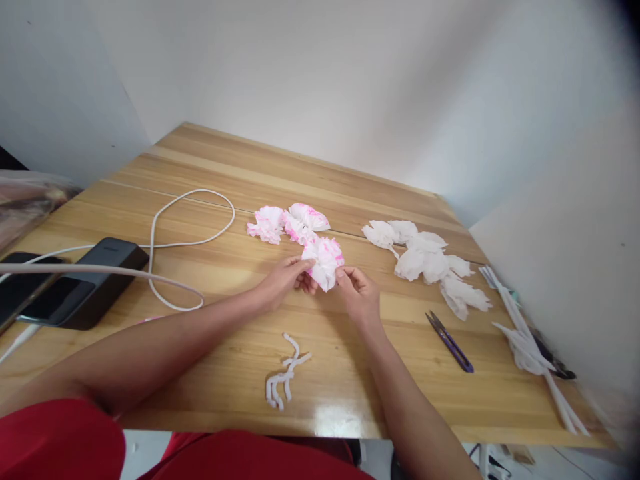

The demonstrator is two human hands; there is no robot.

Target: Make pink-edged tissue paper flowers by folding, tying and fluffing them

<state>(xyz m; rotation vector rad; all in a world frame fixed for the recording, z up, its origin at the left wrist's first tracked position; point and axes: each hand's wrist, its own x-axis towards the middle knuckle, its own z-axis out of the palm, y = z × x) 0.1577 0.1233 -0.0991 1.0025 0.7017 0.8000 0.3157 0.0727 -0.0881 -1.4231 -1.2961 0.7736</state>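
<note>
A ruffled tissue-paper flower [324, 262], white with pink edges, is held between my two hands over the wooden table. My left hand [294, 275] pinches its left side, thumb on top and fingers curled beneath. On the right side, my right hand [356, 288] grips the rim between thumb and forefinger. Just beyond lie two more pink-edged paper flowers, one fluffy flower [267, 225] at the left and one fan-shaped flower [306, 221] beside it. Several white twisted strips [287, 373] rest on the table nearer my body.
Plain white tissue pieces [425, 253] lie to the right, with purple-handled thread snips [450, 341] in front. White sticks [535, 347] line the table's right edge. At left are a black power bank [100, 280], a phone [25, 287] and a looped white cable [193, 192].
</note>
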